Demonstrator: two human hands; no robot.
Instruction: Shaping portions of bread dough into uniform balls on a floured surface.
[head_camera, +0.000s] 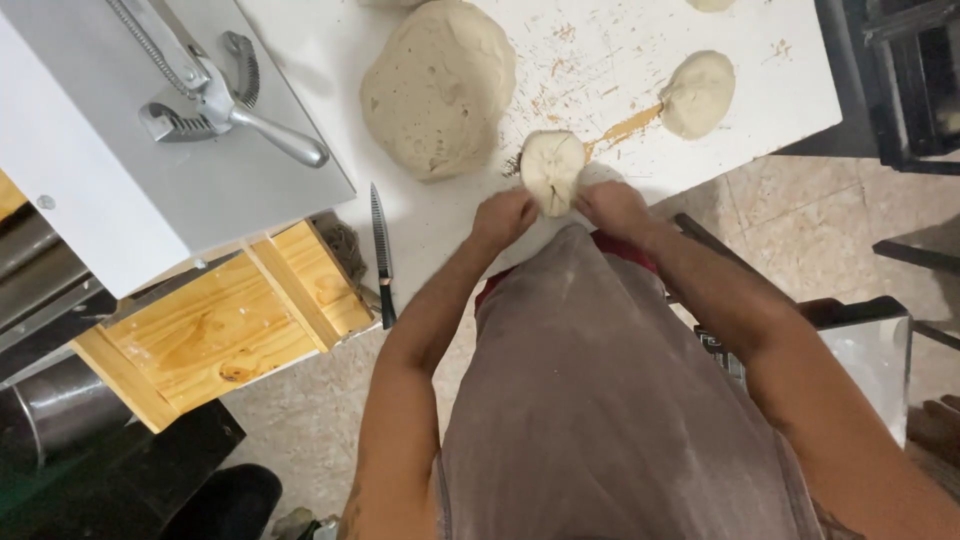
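Observation:
A small piece of pale dough (551, 167), folded with creases on top, lies at the near edge of the white table (420, 230). My left hand (503, 216) grips its left side and my right hand (613, 206) grips its right side. Both hands press against the piece from below. A large mound of dough (437, 88) sits just beyond my left hand. A rounded dough ball (697, 94) rests farther right on the table.
A black-handled knife (381, 252) lies on the table near its left edge. A grey metal machine with a lever handle (232, 112) stands at the left above a wooden frame (225, 320). Dark equipment (900, 70) stands at the right.

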